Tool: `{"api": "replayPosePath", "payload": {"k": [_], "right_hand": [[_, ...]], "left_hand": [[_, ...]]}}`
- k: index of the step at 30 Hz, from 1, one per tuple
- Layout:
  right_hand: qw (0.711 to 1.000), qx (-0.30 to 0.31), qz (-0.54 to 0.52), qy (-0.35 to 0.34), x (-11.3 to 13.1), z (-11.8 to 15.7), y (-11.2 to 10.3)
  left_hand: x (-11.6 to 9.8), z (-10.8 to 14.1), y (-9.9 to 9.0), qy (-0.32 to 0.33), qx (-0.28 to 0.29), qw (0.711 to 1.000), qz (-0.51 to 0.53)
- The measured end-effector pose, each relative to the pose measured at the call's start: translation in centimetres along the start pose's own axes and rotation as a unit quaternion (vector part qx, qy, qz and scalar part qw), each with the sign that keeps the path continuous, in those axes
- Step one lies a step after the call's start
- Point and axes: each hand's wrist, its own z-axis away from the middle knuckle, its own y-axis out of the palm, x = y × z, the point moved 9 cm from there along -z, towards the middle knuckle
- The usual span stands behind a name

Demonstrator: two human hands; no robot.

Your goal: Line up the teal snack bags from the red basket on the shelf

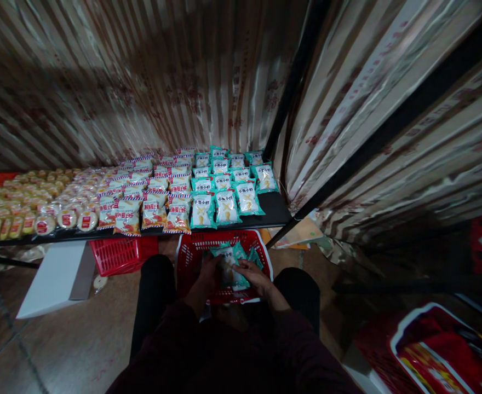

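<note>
Between my knees stands a red basket (185, 262) with green-and-white snack bags inside. My left hand (208, 272) grips the left side of a snack bag (228, 264) over the basket. On the bag's right side is my right hand (257, 275), its thumb and fingers closed on the edge. Other green bags lie around and beneath, partly hidden by the hands. Rows of the same green-and-white bags (225, 207) stand on the black shelf (276, 210) just ahead, beside red-and-white snack bags (154, 210).
Further left on the shelf are several round packaged cakes (66, 218). Below it sit a white box (56, 282) and another red basket (118, 254). Black poles (302, 210) rise at the right before striped curtains (162, 76). A red container (405, 334) with packets stands at lower right.
</note>
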Motion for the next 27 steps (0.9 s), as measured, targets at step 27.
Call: {"api": "replayPosePath", "payload": {"k": [27], "right_hand": [[0.995,-0.059,-0.078,-0.014,2.4,2.1,-1.2]], "left_hand": [[-4.5,4.5,3.3,0.223,-0.126,0.893,-0.371]]}}
